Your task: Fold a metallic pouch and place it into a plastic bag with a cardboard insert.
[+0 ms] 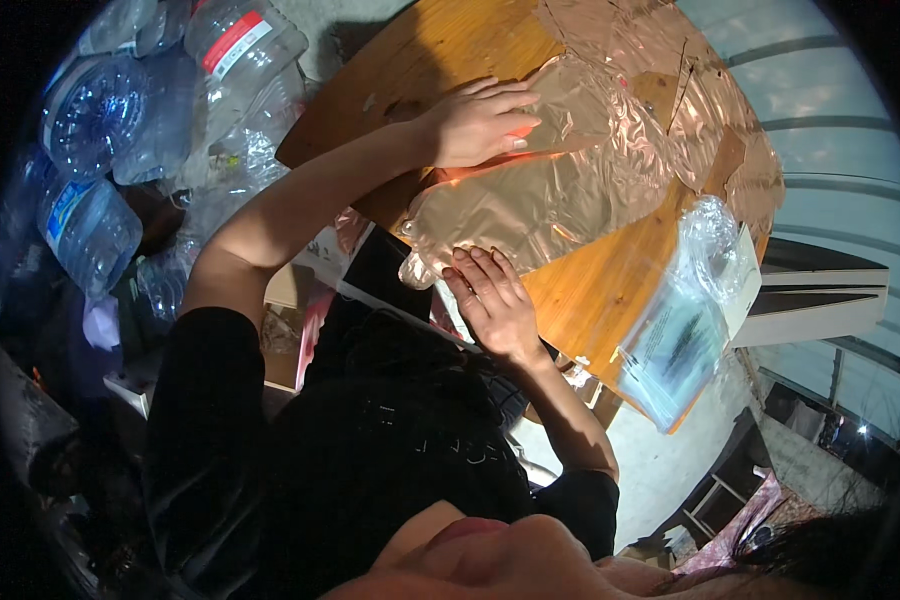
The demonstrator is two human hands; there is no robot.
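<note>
A crinkled copper-coloured foil sheet (550, 205) lies across the wooden table (590, 310). My left hand (480, 125) rests flat on its far left part, fingers stretched to the right. Bright orange-red shows beside those fingers and along a fold below them; I cannot tell whether it is a separate thing or a reflection. At the foil's near edge, by the table's front, my right hand (495, 305) lays its extended fingers on the foil. Its thumb is mostly hidden. Rounded foil lobes (415, 268) stick out past the edge on the left.
Several large clear plastic bottles (95, 115) are piled at the left. A clear plastic packet (675, 335) lies on the table's right corner. More brownish foil (740, 120) covers the table's far right, with a thin dark tool (682, 90) on it. A grey-white board (810, 300) juts beyond.
</note>
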